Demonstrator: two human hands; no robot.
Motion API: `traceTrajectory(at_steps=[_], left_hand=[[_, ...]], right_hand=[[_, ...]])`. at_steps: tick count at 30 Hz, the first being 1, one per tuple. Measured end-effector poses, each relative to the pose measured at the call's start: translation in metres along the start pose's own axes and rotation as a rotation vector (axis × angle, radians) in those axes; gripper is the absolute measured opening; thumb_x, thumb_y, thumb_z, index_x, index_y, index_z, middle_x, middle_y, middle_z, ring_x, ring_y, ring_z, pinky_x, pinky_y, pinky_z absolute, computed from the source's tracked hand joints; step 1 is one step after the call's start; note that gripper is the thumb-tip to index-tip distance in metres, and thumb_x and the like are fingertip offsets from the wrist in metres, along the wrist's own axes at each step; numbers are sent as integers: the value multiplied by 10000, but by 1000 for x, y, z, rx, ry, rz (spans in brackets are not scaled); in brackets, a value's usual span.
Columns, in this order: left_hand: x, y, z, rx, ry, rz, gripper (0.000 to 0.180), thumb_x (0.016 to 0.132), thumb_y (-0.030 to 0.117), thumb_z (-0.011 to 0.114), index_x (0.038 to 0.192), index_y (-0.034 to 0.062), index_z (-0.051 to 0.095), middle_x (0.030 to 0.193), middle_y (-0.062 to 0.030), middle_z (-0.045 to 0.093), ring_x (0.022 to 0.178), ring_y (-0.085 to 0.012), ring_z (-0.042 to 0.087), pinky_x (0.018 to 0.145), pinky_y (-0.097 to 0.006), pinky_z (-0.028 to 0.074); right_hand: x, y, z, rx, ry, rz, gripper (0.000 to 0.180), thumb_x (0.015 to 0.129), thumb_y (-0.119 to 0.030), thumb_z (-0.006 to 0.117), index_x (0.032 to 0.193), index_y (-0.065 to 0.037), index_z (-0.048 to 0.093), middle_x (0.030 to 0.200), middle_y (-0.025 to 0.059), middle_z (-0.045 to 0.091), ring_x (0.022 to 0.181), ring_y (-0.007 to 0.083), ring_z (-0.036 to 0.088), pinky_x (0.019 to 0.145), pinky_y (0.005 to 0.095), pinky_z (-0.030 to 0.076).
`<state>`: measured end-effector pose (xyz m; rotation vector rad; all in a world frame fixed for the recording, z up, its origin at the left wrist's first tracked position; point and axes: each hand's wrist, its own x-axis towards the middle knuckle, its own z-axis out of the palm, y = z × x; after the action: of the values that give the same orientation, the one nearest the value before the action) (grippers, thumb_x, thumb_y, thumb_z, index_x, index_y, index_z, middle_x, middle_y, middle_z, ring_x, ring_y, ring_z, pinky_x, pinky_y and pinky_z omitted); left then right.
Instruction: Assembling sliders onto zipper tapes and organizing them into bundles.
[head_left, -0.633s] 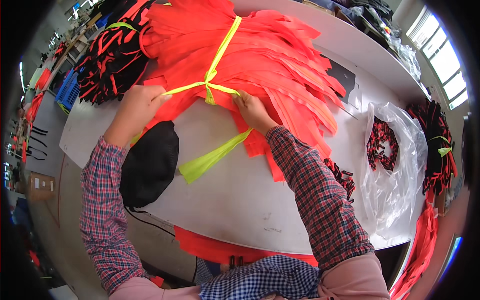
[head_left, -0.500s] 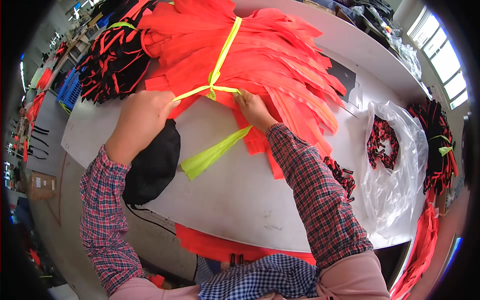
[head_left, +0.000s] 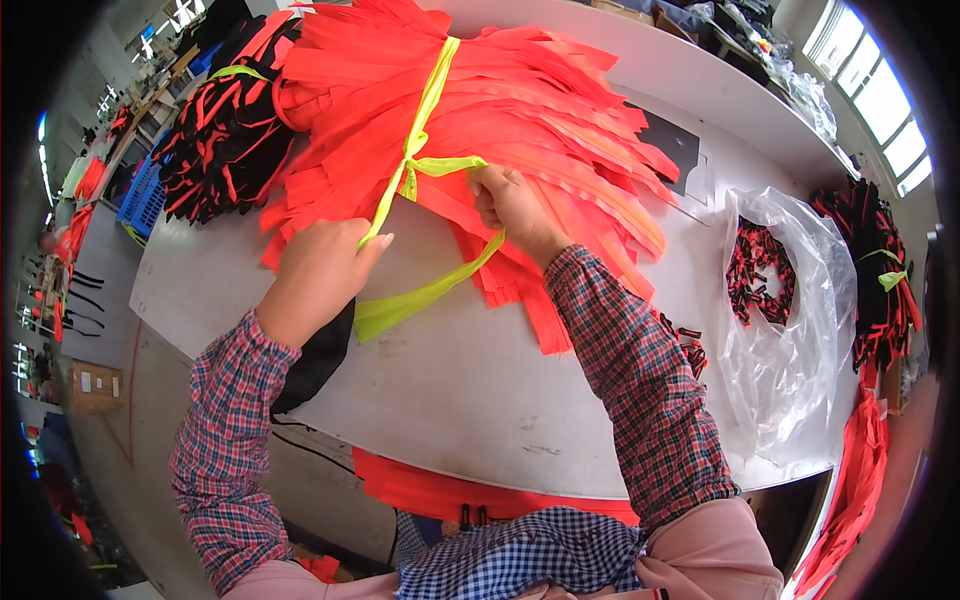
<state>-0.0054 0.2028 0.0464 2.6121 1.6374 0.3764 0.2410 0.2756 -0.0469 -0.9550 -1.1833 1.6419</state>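
A large bundle of bright red fabric strips [head_left: 400, 110] is spread over the white table, with a neon-yellow strip [head_left: 430, 95] around it, knotted at the near side. My left hand [head_left: 318, 268] is closed on one end of that yellow strip, which runs taut from the knot down toward me. Pinched in the fingers of my right hand [head_left: 515, 208] is the other part, and its loose tail droops across the table to the left. A black rounded item [head_left: 318, 368] lies partly hidden behind my left forearm.
A clear plastic bag [head_left: 785, 390] with many small red-and-black pieces sits at right on the white table [head_left: 450, 400]. Small loose pieces [head_left: 690, 348] lie beside my right sleeve. Tied red-and-black bundles stand at far left [head_left: 225, 150] and far right [head_left: 880, 270]. A raised ledge [head_left: 720, 110] bounds the back.
My left hand has moved right and toward me, turning its yellow end from sideways to downward. My right hand stays near its place, with the strip now looped over its fingers.
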Motion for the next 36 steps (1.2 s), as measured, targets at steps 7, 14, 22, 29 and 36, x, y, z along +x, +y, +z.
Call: traceTrajectory(at_steps=[7, 14, 22, 29, 36], left_hand=[[82, -8, 34, -841, -196, -238, 458, 1012, 413, 548, 866, -12, 639, 713, -67, 634, 586, -154, 601, 550, -329, 466], [129, -3, 79, -1166, -138, -277, 276, 986, 213, 599, 981, -56, 662, 767, -86, 662, 630, -141, 628, 559, -275, 509], [140, 15, 89, -1174, 106, -310, 265, 979, 187, 574, 924, -57, 663, 738, -91, 647, 600, -151, 616, 543, -288, 514], [156, -25, 81, -1060, 359, -385, 264, 938, 183, 596, 862, -60, 664, 660, -85, 623, 454, -161, 551, 463, -311, 463], [167, -46, 86, -1190, 243, -338, 280, 945, 238, 625, 871, -28, 671, 682, -71, 619, 456, -138, 530, 446, -296, 436]], right_hand=[[-35, -7, 47, -533, 72, -352, 425, 999, -342, 555, 784, 24, 576, 623, 112, 578, 559, 264, 570, 547, 415, 441], [-44, 8, 63, -739, 91, -364, 387, 1035, -295, 494, 876, 40, 603, 719, 209, 624, 680, 357, 616, 659, 456, 484], [-66, -3, 75, -615, 164, -316, 387, 1036, -269, 465, 853, 46, 597, 729, 234, 636, 714, 408, 631, 685, 479, 487], [-99, -9, 115, -514, 37, -327, 380, 1027, -254, 489, 823, 56, 572, 702, 280, 600, 663, 446, 610, 633, 517, 471], [-145, -16, 119, -671, -98, -268, 354, 1052, -289, 481, 911, 13, 603, 665, 173, 581, 602, 290, 582, 606, 410, 474]])
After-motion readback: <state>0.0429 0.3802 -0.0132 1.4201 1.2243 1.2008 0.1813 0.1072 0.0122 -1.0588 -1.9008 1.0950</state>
